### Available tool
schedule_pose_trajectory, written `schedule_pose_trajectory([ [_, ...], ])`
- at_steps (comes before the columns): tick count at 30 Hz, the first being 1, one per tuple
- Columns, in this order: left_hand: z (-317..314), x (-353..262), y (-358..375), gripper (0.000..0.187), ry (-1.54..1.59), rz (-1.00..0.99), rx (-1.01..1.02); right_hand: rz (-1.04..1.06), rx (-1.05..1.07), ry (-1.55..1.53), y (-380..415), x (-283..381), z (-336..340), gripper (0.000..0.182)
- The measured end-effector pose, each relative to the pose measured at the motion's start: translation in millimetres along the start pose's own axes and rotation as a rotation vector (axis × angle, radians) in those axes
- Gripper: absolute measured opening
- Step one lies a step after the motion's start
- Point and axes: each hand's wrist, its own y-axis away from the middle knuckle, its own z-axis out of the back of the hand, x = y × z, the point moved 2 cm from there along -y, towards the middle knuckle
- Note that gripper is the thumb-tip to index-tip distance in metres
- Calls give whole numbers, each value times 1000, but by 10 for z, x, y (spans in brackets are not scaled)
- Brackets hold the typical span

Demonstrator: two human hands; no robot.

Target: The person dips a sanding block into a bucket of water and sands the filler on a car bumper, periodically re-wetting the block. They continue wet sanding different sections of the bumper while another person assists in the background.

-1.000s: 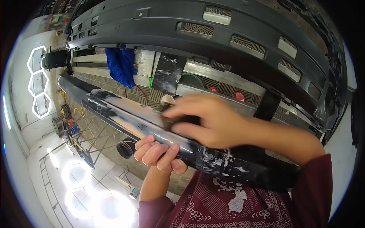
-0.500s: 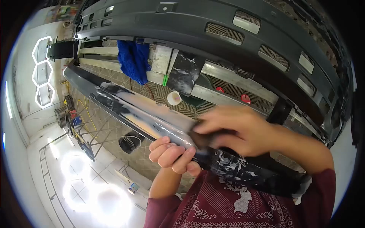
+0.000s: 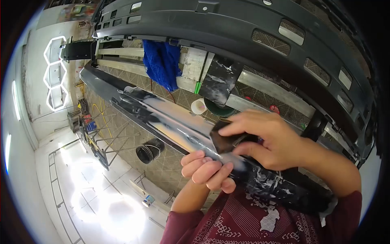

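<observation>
A long dark bumper part (image 3: 166,116) runs diagonally across the head view, its near end resting by my torso. Its surface is mottled with grey, peach-coloured and black patches and whitish smears. My left hand (image 3: 208,171) is closed round its lower edge, fingers curled over the rim. In my right hand (image 3: 264,140), pinched between thumb and fingers, is a dark piece of sandpaper (image 3: 222,141). It lies against the part's upper face, just above my left hand. The palm side of the right hand is partly hidden.
A large dark bumper (image 3: 227,28) spans the top on a metal rack (image 3: 268,91). A blue cloth (image 3: 158,65), a smeared black sheet (image 3: 219,79) and a green-tipped stick (image 3: 198,87) are on the rack. Below stand a white cup (image 3: 198,107) and a black bucket (image 3: 149,151).
The whole view has shifted, so things sit farther right. Relative to the part, my right hand and the sandpaper have slid toward its far end. Their motion blur has lessened; my left hand keeps its grip.
</observation>
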Motion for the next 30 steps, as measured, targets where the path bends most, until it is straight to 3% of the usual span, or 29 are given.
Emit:
schedule_pose_trajectory([
  [3, -28, 1, 0, 34, -10, 4, -58, 71, -41, -42, -543, -253, -226, 29],
  [7, -45, 4, 8, 37, -11, 5, -65, -21, -15, -83, -1435, -434, -579, 26],
  [14, -97, 27, 19, 38, 6, -17, -159, 27, -105, -114, -730, -376, -361, 25],
  [18, -82, 36, 48, 40, 7, -11, -147, -56, -22, -32, -1561, -474, -625, 24],
  [22, -103, 17, 46, 41, 18, -17, -141, -31, -62, -54, -1254, -435, -554, 25],
  [25, -139, -3, 77, 41, -7, 3, -218, 105, -96, -127, -951, -384, -418, 25],
  [30, -141, 25, 80, 43, -4, -9, -226, -103, 32, -110, -1543, -474, -635, 33],
])
